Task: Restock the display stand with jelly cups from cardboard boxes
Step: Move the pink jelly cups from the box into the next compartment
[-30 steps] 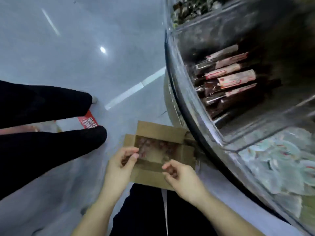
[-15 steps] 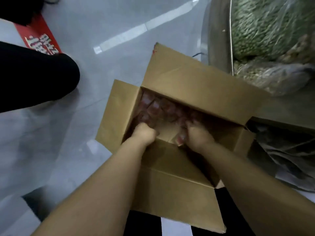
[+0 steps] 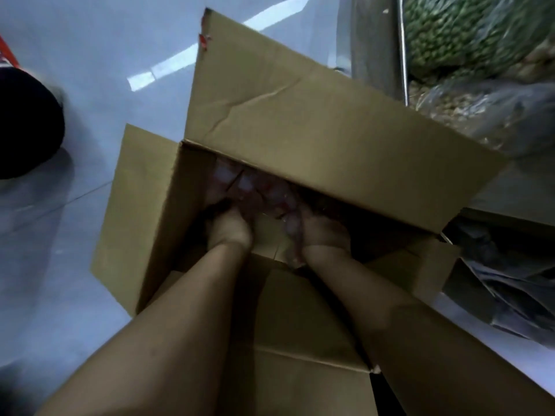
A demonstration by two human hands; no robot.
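Note:
An open cardboard box (image 3: 315,121) stands on the floor with its flaps spread out. Reddish jelly cups (image 3: 255,190) with pale lids lie in its far end, partly hidden under the back flap. Both my hands reach deep into the box. My left hand (image 3: 229,229) is down among the cups with its fingers curled and out of sight. My right hand (image 3: 322,232) holds several jelly cups (image 3: 289,232) against its palm. The display stand's metal base (image 3: 375,40) rises just behind the box.
Clear bags of green and tan bulk goods (image 3: 468,40) sit at the upper right. Crumpled grey plastic (image 3: 510,283) lies to the right of the box. Another person's black shoe (image 3: 27,124) stands on the pale floor at the left.
A second ago my hands were above the box from farther away. My view has dropped close, and both hands have gone deeper among the cups.

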